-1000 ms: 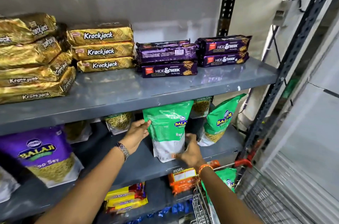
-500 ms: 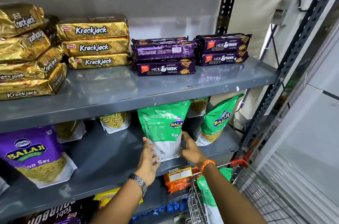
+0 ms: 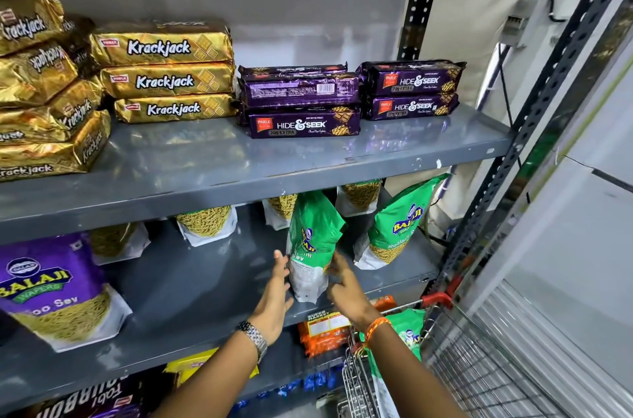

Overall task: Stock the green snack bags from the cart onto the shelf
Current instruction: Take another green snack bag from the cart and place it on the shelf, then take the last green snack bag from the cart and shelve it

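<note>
Low in the centre of the frame, the left hand point(image 3: 274, 294) is spread open with fingers extended, its palm just beside the left edge of a green snack bag point(image 3: 313, 243), though whether it touches the bag is unclear. The right hand point(image 3: 342, 284) sits against the bag's lower right edge, fingers loosely curved along it rather than wrapped around. The two hands flank the bag with only its narrow width between them. The bag stands upright on the middle shelf point(image 3: 205, 284), turned nearly edge-on to the camera, its top reaching up to the underside of the upper shelf point(image 3: 239, 171). Just to its right, a second green bag point(image 3: 394, 225) leans on the same shelf. A metal watch point(image 3: 255, 339) circles the left wrist and an orange thread band point(image 3: 376, 327) the right. At the lower right, the wire cart point(image 3: 445, 366) with a red handle holds another green bag point(image 3: 407, 332). At the left of the frame a purple Balaji bag point(image 3: 54, 291) stands on the middle shelf. On the upper shelf lie gold Krackjack packs point(image 3: 164, 75) and purple Hide & Seek packs point(image 3: 301, 102).
</note>
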`<act>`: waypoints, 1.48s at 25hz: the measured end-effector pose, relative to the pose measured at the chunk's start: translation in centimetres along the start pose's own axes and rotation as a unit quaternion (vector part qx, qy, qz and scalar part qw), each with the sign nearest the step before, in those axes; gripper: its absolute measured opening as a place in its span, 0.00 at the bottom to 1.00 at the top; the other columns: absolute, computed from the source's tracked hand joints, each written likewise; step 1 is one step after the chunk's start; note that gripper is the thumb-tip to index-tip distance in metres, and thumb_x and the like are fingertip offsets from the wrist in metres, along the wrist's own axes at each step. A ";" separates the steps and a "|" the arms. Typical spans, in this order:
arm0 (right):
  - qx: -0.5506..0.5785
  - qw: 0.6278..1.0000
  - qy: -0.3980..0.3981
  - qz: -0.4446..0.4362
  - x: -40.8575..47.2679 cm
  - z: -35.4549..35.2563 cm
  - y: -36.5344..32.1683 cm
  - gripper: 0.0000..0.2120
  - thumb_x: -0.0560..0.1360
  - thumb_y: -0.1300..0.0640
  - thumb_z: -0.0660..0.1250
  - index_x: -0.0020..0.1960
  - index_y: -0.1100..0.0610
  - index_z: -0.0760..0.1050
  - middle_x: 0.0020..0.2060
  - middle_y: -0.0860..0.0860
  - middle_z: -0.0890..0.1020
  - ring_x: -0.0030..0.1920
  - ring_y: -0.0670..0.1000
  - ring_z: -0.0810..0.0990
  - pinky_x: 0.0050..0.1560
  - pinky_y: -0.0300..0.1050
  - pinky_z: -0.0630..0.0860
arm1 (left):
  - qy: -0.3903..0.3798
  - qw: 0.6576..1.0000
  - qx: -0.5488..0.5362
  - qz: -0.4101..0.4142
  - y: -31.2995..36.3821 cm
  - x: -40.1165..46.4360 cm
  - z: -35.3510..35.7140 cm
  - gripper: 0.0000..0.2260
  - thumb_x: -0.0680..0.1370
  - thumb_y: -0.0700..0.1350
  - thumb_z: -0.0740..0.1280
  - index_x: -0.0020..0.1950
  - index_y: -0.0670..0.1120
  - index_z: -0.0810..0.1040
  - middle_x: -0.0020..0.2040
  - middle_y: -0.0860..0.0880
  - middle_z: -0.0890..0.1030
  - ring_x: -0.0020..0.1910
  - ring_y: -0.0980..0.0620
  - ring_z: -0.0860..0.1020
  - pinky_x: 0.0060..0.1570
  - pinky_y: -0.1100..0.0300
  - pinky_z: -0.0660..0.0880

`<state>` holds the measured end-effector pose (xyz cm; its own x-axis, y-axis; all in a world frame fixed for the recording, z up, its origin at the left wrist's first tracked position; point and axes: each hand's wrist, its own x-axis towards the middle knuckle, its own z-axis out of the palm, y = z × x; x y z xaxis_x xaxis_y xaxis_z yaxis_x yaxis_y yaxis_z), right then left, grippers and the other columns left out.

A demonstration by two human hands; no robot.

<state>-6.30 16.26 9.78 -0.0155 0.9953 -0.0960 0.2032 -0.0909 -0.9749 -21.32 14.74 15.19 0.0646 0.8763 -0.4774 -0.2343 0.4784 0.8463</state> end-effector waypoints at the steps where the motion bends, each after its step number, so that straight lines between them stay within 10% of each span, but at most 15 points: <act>1: 0.008 1.000 0.007 0.000 -0.5 0.6 0.0 0.40 0.64 0.69 0.58 0.76 0.52 0.60 0.71 0.52 0.71 0.71 0.50 0.71 0.74 0.51 0.68 | 0.000 1.000 -0.011 0.003 0.0 0.3 0.2 0.31 0.79 0.65 0.47 0.78 0.52 0.61 0.75 0.51 0.67 0.77 0.47 0.63 0.74 0.48 0.59; 8: 0.018 0.999 0.021 0.037 -1.5 5.6 4.4 0.45 0.64 0.66 0.57 0.76 0.37 0.54 0.75 0.48 0.66 0.76 0.50 0.65 0.77 0.57 0.63 | -0.002 0.998 -0.056 0.018 1.6 3.0 -0.1 0.33 0.79 0.67 0.41 0.78 0.53 0.60 0.77 0.52 0.67 0.75 0.49 0.67 0.69 0.55 0.62; 15: 0.060 0.992 0.081 0.079 -6.8 -1.1 1.8 0.36 0.71 0.74 0.58 0.76 0.54 0.58 0.70 0.52 0.69 0.72 0.51 0.67 0.74 0.52 0.67 | 0.195 0.975 -0.108 0.013 -2.6 2.5 -0.7 0.30 0.82 0.60 0.48 0.72 0.40 0.70 0.72 0.39 0.71 0.66 0.45 0.73 0.63 0.55 0.68; 20: 0.096 0.954 0.247 0.140 -12.4 -11.2 8.2 0.25 0.74 0.77 0.63 0.69 0.62 0.69 0.65 0.59 0.76 0.65 0.60 0.75 0.70 0.57 0.71 | 0.068 0.986 -0.125 -0.090 -8.8 -2.4 6.6 0.17 0.83 0.47 0.55 0.66 0.39 0.73 0.65 0.38 0.76 0.60 0.45 0.74 0.66 0.54 0.68; 23: 0.069 0.957 0.241 0.148 -14.2 -14.7 11.8 0.14 0.74 0.73 0.66 0.57 0.65 0.78 0.57 0.59 0.83 0.56 0.60 0.81 0.55 0.44 0.80 | -0.009 0.981 -0.053 -0.188 -11.7 -1.8 10.7 0.17 0.80 0.50 0.61 0.66 0.43 0.73 0.58 0.42 0.76 0.57 0.47 0.75 0.50 0.61 0.71; 26: 0.018 0.960 0.216 0.176 -13.5 -16.5 15.2 0.11 0.75 0.70 0.67 0.55 0.63 0.80 0.56 0.60 0.84 0.51 0.46 0.82 0.55 0.42 0.81 | -0.013 0.966 -0.006 -0.257 -15.0 -0.2 13.7 0.16 0.73 0.55 0.67 0.48 0.42 0.75 0.40 0.44 0.81 0.28 0.54 0.77 0.27 0.63 0.70; 30: -0.129 0.937 0.159 0.282 -9.8 -17.9 17.9 0.19 0.77 0.61 0.67 0.67 0.65 0.72 0.64 0.63 0.78 0.61 0.54 0.77 0.61 0.45 0.71 | 0.077 0.961 -0.020 -0.263 -19.1 3.8 16.1 0.16 0.76 0.57 0.66 0.49 0.44 0.78 0.53 0.33 0.81 0.52 0.45 0.81 0.59 0.48 0.76; 33: -0.163 0.929 0.153 0.295 -6.0 -18.5 20.0 0.21 0.77 0.62 0.67 0.68 0.65 0.70 0.64 0.64 0.77 0.62 0.61 0.77 0.61 0.46 0.75 | 0.146 0.967 -0.017 -0.210 -30.6 13.7 15.3 0.39 0.55 0.66 0.73 0.59 0.45 0.80 0.60 0.41 0.82 0.57 0.41 0.82 0.59 0.39 0.76; 37: -0.089 0.947 0.191 0.244 -2.2 -18.7 22.6 0.17 0.78 0.70 0.61 0.67 0.63 0.70 0.55 0.58 0.77 0.47 0.54 0.77 0.39 0.29 0.78 | 0.205 0.960 0.018 -0.189 -31.4 17.1 15.6 0.27 0.68 0.54 0.70 0.63 0.42 0.77 0.59 0.44 0.81 0.57 0.41 0.81 0.58 0.41 0.77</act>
<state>16.64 12.67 -8.24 0.4705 0.7795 -0.4135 0.2572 -0.5695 -0.7807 2.30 15.59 -15.84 -0.2510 0.5477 -0.7981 -0.2349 0.7654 0.5991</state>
